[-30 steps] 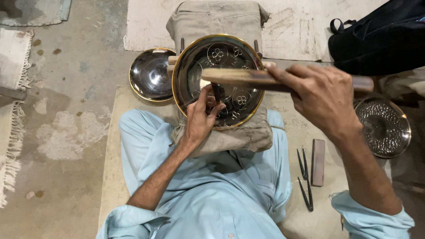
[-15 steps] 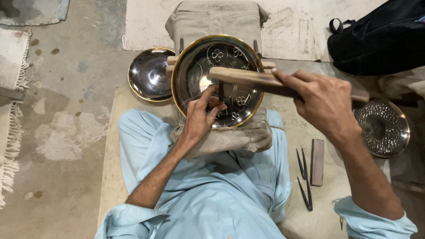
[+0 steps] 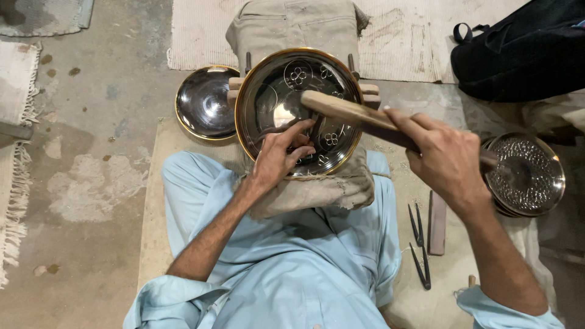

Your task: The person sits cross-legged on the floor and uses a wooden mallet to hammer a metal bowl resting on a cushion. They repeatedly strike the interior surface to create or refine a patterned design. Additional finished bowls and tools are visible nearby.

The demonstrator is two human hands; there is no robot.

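- Left hand (image 3: 281,153) rests on the lower inside of the engraved metal plate (image 3: 271,106), fingers pinched round a thin chisel (image 3: 304,129) that stands on the plate surface; the tool is mostly hidden by the fingers.
- Right hand (image 3: 448,159) is closed tight round the handle of a wooden mallet (image 3: 347,113); the mallet head reaches over the plate, just above the left fingers.
- Plate is dark with a gold rim and flower engravings, lying on a cloth-covered block (image 3: 317,189) between the person's knees, pale blue clothing below.
- Smaller plain gold-rimmed plate (image 3: 204,103) sits touching the left edge of the engraved one, on the concrete floor (image 3: 91,122).
- Stack of dotted metal plates (image 3: 533,176) lies to the right, partly behind the right hand.
- Dividers (image 3: 419,244) and a flat sharpening stone (image 3: 437,222) lie side by side on the mat by the right knee.
- Black bag (image 3: 524,52) top right.
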